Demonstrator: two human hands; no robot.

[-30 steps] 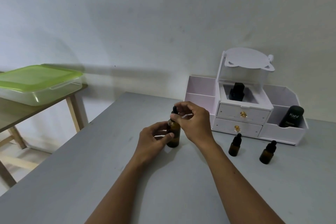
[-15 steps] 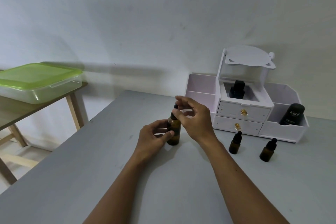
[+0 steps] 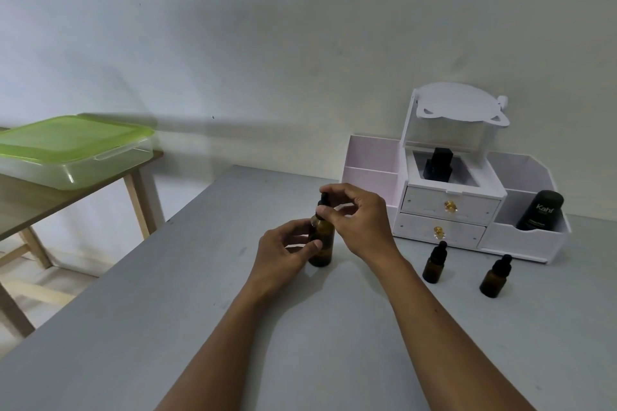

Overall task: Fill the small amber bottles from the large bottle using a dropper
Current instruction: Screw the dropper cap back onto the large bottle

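Observation:
The large amber bottle (image 3: 323, 242) stands upright on the grey table (image 3: 167, 327). My left hand (image 3: 283, 255) wraps its body from the left. My right hand (image 3: 359, 222) pinches the black dropper cap (image 3: 323, 199) at the bottle's top between thumb and fingers. Two small amber bottles with black dropper caps stand to the right: one (image 3: 434, 263) nearer the middle, another (image 3: 494, 277) further right. Both are upright and untouched.
A white desk organiser (image 3: 444, 207) with two drawers stands at the back right, holding a black bottle (image 3: 438, 165) on top and a black tube (image 3: 540, 210) in its right bin. At the left, a wooden side table carries a green-lidded plastic box (image 3: 73, 150).
My right hand's fingers have shifted around the dropper cap, as in a twist. The bottle and my left hand stay in place. The view tilted slightly.

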